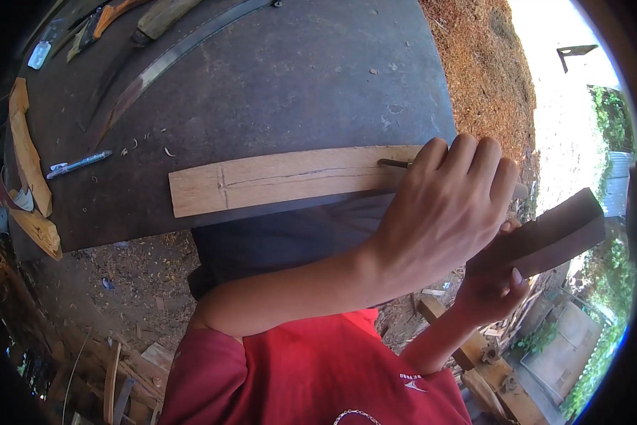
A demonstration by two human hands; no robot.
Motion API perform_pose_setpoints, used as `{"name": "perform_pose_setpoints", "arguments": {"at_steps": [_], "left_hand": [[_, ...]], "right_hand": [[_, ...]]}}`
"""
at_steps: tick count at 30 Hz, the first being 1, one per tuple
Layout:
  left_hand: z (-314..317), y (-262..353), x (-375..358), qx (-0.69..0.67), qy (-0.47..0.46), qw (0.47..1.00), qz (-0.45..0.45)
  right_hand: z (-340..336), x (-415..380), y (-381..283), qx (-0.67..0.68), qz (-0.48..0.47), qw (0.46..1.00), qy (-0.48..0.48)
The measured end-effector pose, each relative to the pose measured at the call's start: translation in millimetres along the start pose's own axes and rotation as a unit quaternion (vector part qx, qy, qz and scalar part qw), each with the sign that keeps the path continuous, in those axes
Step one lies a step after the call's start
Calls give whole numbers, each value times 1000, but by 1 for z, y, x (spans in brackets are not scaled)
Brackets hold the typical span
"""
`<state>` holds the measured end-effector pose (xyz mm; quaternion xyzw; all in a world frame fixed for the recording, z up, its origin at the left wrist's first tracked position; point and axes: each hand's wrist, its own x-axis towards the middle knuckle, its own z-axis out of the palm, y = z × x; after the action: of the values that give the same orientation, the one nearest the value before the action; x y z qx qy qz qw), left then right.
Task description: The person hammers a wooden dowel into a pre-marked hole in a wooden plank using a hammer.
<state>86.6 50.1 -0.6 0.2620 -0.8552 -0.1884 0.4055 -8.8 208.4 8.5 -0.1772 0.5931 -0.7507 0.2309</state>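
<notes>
A pale wooden board point(290, 177) with dark pencil lines lies along the near edge of the dark table. My left hand point(457, 191) is closed around a thin dark tool point(394, 163), whose metal end shows over the right part of the board; the fingers hide most of it. Below and to the right, my right hand point(492, 294) grips a dark brown block point(559, 234), with the thumb on its near side and a fingertip on the far side. The block is held off the table, beyond its right end.
On the dark table point(297, 85) lie a pen point(81, 163), a long curved metal blade point(184, 46), tools with wooden handles at the upper left and wood offcuts point(29, 149) at the left edge. Wood scraps and shavings cover the ground.
</notes>
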Motion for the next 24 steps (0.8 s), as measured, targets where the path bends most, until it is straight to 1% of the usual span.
{"name": "perform_pose_setpoints", "arguments": {"at_steps": [3, 6, 9, 11, 14, 17, 19, 21, 22, 24], "left_hand": [[3, 3, -2, 1, 14, 1000, -3], [2, 2, -2, 5, 10, 1000, -4], [3, 0, 0, -9, -4, 1000, -7], [3, 0, 1, -21, -9, 1000, -11], [2, -2, 4, -30, 3, 1000, -9], [5, -4, 3, -26, 25, 999, 18], [7, -8, 2, -9, 31, 998, 51], [7, -9, 1, -58, 36, 996, 57], [7, -10, 0, -83, 38, 994, 60], [5, -7, 0, -96, 11, 995, 28]], "right_hand": [[5, -3, 2, 18, 23, 999, 45], [6, -3, 2, -4, 35, 999, 39], [9, -5, 4, -11, 37, 997, 68], [-13, -6, 3, 61, 70, 996, 6], [-27, -6, 5, 116, 93, 987, -56], [-38, -6, 8, 132, 88, 986, -59], [-37, -8, 9, 127, 86, 988, -27], [-28, -11, 9, 106, 86, 990, 19], [-20, -11, 8, 88, 81, 993, 2], [-4, -8, 5, 53, 69, 996, -32]]}}
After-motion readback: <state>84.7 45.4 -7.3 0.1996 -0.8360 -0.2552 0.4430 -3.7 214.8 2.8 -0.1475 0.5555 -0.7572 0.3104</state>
